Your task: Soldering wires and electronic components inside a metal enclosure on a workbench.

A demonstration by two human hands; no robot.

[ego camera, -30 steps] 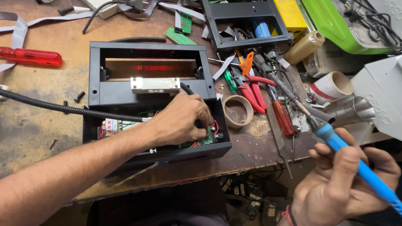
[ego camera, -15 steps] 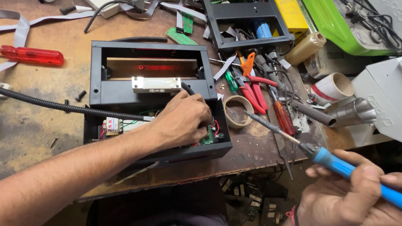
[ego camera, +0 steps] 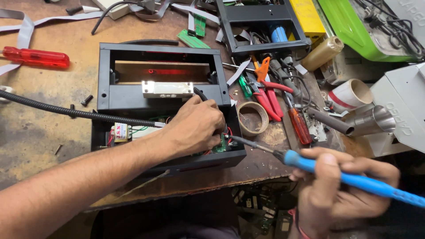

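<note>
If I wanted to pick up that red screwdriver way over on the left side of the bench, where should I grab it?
Grab the red screwdriver around its thick see-through red handle, coming down from above with fingers across it. It lies flat on the wooden bench with bare wood beside it, so nothing blocks you. The handle is its widest part; the metal end runs out of view at the left edge.

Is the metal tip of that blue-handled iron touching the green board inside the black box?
Cannot tell. In the head view the soldering iron tip ends right at the green board, beside the left hand.

Red screwdriver (ego camera: 35, 57), tape roll (ego camera: 253, 118), pliers (ego camera: 265, 90)
</note>
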